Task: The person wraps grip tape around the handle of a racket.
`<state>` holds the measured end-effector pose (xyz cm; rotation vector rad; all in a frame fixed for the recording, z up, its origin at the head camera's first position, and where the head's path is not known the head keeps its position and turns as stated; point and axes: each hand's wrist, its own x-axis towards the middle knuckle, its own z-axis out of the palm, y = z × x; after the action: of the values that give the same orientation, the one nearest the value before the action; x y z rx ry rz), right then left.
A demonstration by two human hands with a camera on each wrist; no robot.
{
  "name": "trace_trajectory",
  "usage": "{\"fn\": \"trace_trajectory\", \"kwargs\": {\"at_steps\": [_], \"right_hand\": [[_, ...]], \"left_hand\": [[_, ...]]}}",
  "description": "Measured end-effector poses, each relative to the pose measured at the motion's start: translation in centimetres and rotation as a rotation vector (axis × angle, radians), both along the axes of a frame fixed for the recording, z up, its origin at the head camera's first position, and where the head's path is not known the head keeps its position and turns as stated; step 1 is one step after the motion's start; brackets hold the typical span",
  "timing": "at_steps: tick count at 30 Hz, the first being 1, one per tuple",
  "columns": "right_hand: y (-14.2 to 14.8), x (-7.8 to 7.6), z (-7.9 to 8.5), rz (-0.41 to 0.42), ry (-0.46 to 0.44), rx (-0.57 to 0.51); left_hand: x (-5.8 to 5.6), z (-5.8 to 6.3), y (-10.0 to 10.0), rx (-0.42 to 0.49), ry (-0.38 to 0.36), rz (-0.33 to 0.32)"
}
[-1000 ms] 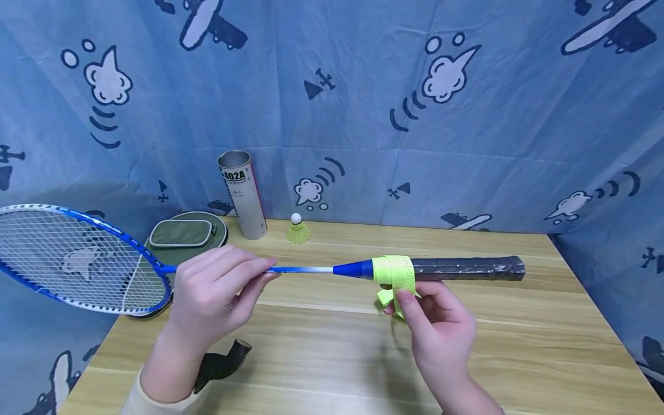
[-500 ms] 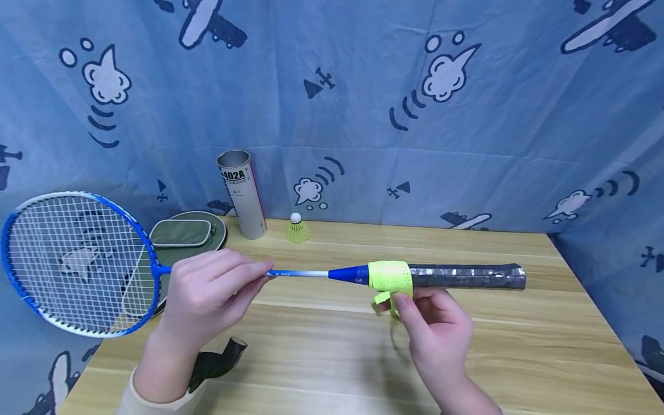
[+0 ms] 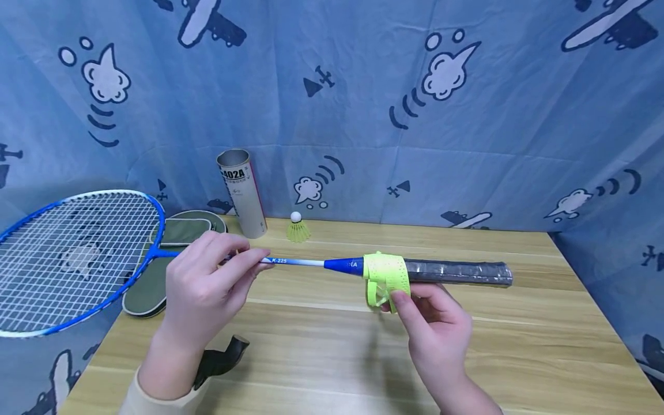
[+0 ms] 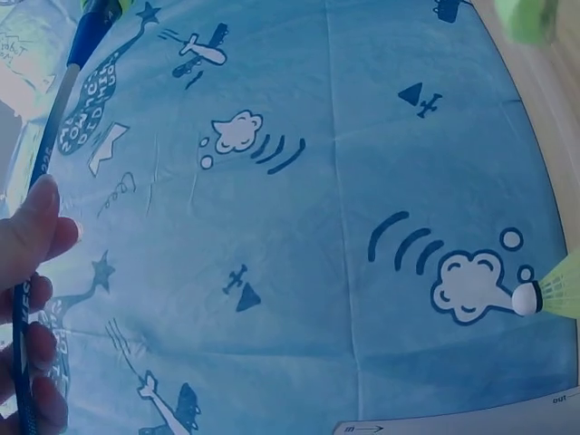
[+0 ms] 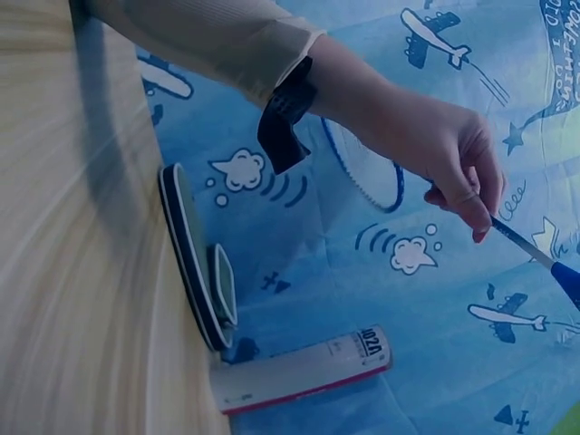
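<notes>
A blue and white badminton racket (image 3: 346, 266) is held level above the table, its strung head at the left. My left hand (image 3: 210, 282) pinches the thin shaft between thumb and fingers; the left wrist view shows these fingers (image 4: 36, 236) round the shaft. Yellow-green overgrip tape (image 3: 384, 271) is wound round the upper end of the dark handle (image 3: 459, 272), and a loose length hangs below in loops. My right hand (image 3: 438, 325) pinches that tape just under the handle. Its other fingers are partly hidden behind the thumb and palm. In the right wrist view the left hand (image 5: 453, 163) shows on the shaft.
A shuttlecock tube (image 3: 244, 196) stands at the back of the wooden table (image 3: 321, 357), beside a yellow shuttlecock (image 3: 298, 227). Behind the racket head lies a green case (image 3: 145, 297). A blue printed curtain (image 3: 353, 115) hangs behind. A black strap (image 3: 223, 357) sticks out from the left wrist.
The racket has turned about its shaft and its head has changed tilt. Handle and tape have shifted slightly left. Both hands keep hold of the shaft and tape.
</notes>
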<state>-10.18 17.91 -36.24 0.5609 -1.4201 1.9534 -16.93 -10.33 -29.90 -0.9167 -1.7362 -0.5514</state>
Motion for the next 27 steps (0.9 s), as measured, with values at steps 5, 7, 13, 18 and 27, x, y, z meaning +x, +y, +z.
{"fn": "trace_trajectory", "kwargs": {"at_steps": [5,7,13,18,27], "right_hand": [[0.02,-0.13,0.06,0.007,0.019,-0.002],[0.06,-0.13,0.07,0.003,0.015,-0.001],[0.12,0.02,0.15,-0.007,0.011,-0.005],[0.16,0.17,0.24,-0.040,0.017,-0.014],[0.08,0.27,0.23,-0.112,0.045,-0.022]], "left_hand": [[-0.17,-0.02,-0.07,-0.027,-0.014,-0.035],[-0.22,-0.06,-0.09,-0.036,-0.009,-0.059],[-0.36,-0.12,-0.28,-0.062,0.009,-0.098],[-0.31,-0.09,-0.63,-0.099,-0.026,-0.131],[-0.08,0.09,-0.95,-0.069,-0.061,-0.229]]}}
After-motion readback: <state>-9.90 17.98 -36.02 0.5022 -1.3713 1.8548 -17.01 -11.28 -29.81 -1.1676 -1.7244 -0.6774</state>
